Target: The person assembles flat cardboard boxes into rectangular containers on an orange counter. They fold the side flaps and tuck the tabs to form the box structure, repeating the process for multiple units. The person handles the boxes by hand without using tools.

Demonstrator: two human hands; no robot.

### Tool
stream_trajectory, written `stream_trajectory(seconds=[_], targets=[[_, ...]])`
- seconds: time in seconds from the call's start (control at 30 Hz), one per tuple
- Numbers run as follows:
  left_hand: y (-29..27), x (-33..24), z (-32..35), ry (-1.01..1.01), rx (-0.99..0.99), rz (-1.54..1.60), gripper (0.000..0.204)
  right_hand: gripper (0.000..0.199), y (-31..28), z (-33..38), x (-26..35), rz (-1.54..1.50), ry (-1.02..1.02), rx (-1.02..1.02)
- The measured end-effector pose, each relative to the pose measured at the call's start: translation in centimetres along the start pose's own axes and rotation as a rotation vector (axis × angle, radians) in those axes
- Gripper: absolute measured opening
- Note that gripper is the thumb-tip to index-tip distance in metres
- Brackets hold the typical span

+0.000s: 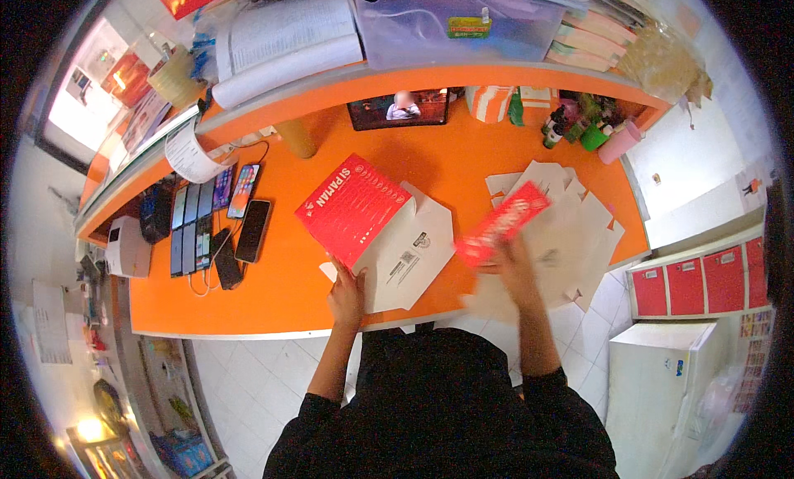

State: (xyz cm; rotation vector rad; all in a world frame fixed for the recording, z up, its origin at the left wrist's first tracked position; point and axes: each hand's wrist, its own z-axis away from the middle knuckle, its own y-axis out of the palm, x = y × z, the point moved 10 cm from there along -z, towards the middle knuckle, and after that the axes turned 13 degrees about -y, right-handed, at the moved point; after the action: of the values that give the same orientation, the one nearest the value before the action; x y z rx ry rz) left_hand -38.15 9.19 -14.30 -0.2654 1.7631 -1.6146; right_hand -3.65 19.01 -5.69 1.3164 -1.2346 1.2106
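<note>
A partly folded cardboard box [364,218], red outside and pale inside, lies on the orange counter [289,256]. My left hand [346,293] grips its near edge. To the right, my right hand [506,262] holds a flat red box blank [502,222], blurred by motion, lifted over a stack of flat pale box blanks [571,231]. My black-sleeved arms enter from the lower edge.
Several phones [215,222] lie in a row at the counter's left, beside a white device [124,247]. A tablet screen [399,109] stands at the back, with small bottles and cups [591,127] to its right. Red-drawered cabinet [703,285] and white appliance [662,380] stand right.
</note>
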Motion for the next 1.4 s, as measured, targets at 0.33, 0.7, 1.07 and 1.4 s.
stream_trajectory(seconds=[0.33,0.7,1.07,1.4], targets=[[-2.0,0.3,0.6,0.241,-0.007,0.29,0.092,0.09,3.2,-4.7,3.7,0.899,-0.72,0.161],[-2.1,-0.1,0.9,0.141,0.047,0.199,0.092,0.039,9.4,-14.4,-4.8,0.655,-0.529,0.394],[-7.4,-3.1,1.0,0.268,-0.285,0.364,0.077,0.042,8.3,-11.0,-1.2,0.793,-0.513,0.469],[-6.7,-4.6,-0.1,0.405,-0.223,0.391,0.068,0.044,7.3,-11.3,-2.8,0.719,-0.384,0.473]])
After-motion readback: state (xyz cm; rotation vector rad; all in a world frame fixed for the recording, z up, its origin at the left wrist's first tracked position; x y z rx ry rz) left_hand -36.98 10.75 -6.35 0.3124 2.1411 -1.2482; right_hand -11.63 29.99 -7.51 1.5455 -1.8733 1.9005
